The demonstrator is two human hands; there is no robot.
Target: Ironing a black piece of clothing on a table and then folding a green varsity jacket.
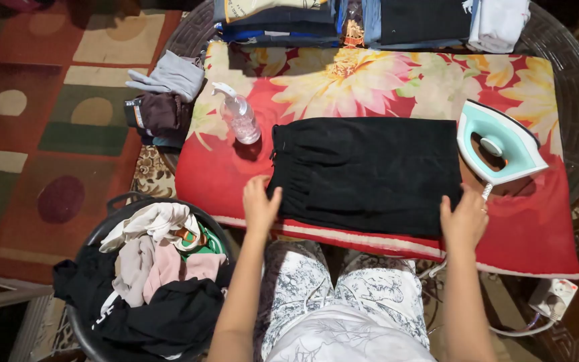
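Head view: a folded black garment (367, 174) lies flat at the middle of a red flowered padded cloth (249, 171) spread over a round dark table (574, 100). The left hand (260, 204) rests at the garment's 8 o'clock corner, fingers together and laid flat on the cloth edge, not clamped on it. The right hand (464, 218) sits at the 4 o'clock corner, fingers curled onto the fabric's edge; whether it pinches the fabric I cannot tell.

Edges and room: the near edge of the padded cloth runs just below both hands, with a pale stripe along it. At 9 to 10 o'clock of the garment a clear spray bottle (238, 115) lies just beside its left edge. At 3 o'clock a teal and white iron (498, 144) stands close to the right edge, its cord near the right hand. At 12 o'clock a strip of bare flowered cloth separates the garment from a row of folded clothes (370, 23) along the table's far rim. At 7 o'clock, off the table, a dark laundry basket (95, 234) holds mixed clothes.

The garment is a neat rectangle, matte black, with a gathered waistband along its left side and faint creases.
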